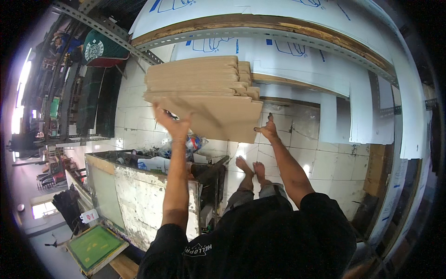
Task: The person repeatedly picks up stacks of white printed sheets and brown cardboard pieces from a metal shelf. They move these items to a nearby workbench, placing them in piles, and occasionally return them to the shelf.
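A tall stack of brown cardboard pieces [200, 76] stands in front of me, their layered edges uneven at the right. The nearest cardboard piece [223, 116] shows its broad flat face, with a shadow across it. My left hand [174, 123] is at the left edge of this piece, thumb and fingers spread; it is slightly blurred, and any contact is hard to make out. My right hand [268, 130] is beside the lower right corner, its thumb close to the edge and a finger pointing away. Its fingers are apart. What supports the stack is hidden.
Metal-framed shelving [278, 35] with white printed sheets [297, 60] runs along the far side and right. A worn white cabinet [139, 195] stands at left, with plastic bags [195, 143] behind it. My bare feet [251, 167] are on the tiled floor [297, 162]. A green-meshed frame [96, 246] lies lower left.
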A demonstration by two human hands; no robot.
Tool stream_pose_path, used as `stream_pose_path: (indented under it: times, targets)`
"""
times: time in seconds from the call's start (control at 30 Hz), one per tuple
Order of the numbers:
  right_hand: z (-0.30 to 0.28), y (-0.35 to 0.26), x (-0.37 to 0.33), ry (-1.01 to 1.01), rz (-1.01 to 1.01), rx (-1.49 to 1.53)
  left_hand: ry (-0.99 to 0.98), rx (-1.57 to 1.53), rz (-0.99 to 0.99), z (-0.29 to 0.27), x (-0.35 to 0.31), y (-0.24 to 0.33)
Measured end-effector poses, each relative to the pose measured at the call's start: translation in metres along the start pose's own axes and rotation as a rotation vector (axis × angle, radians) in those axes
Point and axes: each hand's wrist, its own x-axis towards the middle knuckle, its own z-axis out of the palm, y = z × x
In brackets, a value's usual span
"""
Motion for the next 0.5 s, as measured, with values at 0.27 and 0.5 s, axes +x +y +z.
stream_pose_path:
  times: [0.27, 0.5]
  targets:
    - [-0.008, -0.021, 0.009, 0.086, -0.185, 0.074, 0.223, -0.577, -0.994, -0.044, 0.017, -0.226]
    - [0.016, -0.037, 0.016, -0.115, -0.077, 0.419, -0.172, -1.099, -1.127, 0.017, 0.030, -0.299]
